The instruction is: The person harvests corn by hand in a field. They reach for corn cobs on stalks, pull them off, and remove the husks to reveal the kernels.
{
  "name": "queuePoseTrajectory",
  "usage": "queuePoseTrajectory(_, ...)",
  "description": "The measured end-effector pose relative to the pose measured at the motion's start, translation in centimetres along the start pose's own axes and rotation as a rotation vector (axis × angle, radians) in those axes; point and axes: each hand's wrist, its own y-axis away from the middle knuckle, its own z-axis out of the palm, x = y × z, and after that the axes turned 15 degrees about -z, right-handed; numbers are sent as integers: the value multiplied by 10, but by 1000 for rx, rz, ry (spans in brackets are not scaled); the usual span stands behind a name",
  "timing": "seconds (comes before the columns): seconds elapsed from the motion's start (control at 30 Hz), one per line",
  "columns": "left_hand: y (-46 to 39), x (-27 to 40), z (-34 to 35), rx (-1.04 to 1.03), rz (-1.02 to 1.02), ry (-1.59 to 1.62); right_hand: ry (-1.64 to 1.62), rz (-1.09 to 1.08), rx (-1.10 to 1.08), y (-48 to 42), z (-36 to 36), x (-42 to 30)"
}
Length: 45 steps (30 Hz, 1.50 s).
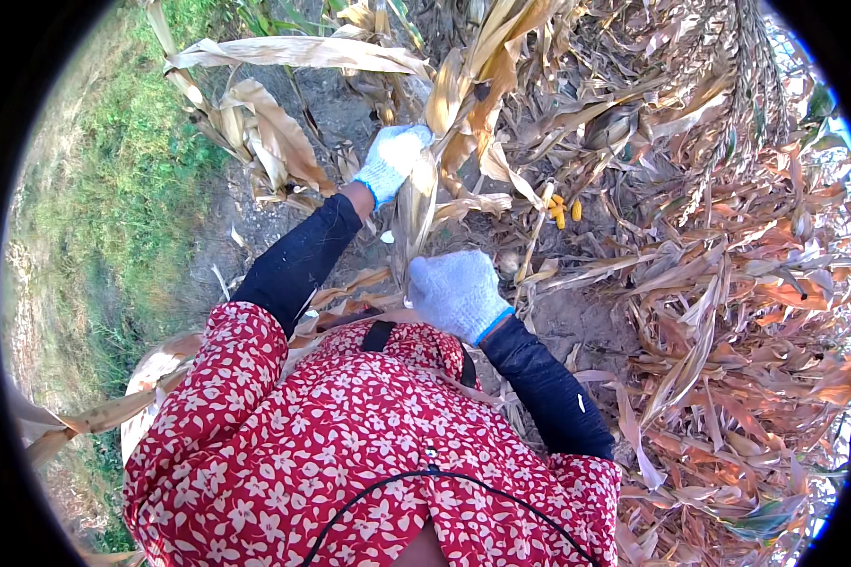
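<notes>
Both of my hands wear white knit gloves with blue cuffs. My left hand (395, 159) is closed at the upper part of a dry, tan corn husk (417, 202), beside a standing stalk with withered leaves (445, 99). The husk hangs down between my two hands. Lower and to the right, my right hand (459, 292) is curled into a fist, its thumb side against the husk's lower end. The fingers of both hands are mostly hidden from above, and no bare kernels show between them.
Several yellow corn ears (559, 211) lie on the soil right of my hands. Dry stalks and leaves (716, 312) cover the right side. Another withered stalk (237, 135) leans at upper left, before green grass (135, 198). A black cord (432, 473) crosses my floral shirt.
</notes>
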Motion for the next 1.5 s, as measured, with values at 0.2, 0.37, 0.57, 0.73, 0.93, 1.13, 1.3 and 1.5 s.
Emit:
queuePoseTrajectory(0.2, -11, -10, 7, -66, -209, 348, -684, 393, 355, 66, 28, 42)
queuePoseTrajectory(0.37, 1, 3, 18, -166, -233, 528, -1155, 460, 585, 27, 6, 29)
queuePoseTrajectory(0.57, 7, 1, 25, -177, -192, 324, -1463, 429, 587, 27, 15, 22)
queuePoseTrajectory(0.73, 13, 14, 25, -208, -162, 286, -959, 535, 406, 8, 20, 18)
queuePoseTrajectory(0.93, 22, 30, 12, -126, -194, 217, -1267, 438, 426, 6, -2, 13)
queuePoseTrajectory(1.13, 15, 42, -7, -73, -332, 222, -623, 340, 336, -17, -5, 31)
queuePoseTrajectory(1.3, 12, 32, -37, -289, -513, 561, -763, -24, 280, -35, -21, 72)
queuePoseTrajectory(1.5, 90, 57, -74, -66, -5, 517, -1246, -83, 464, -76, -35, 84)
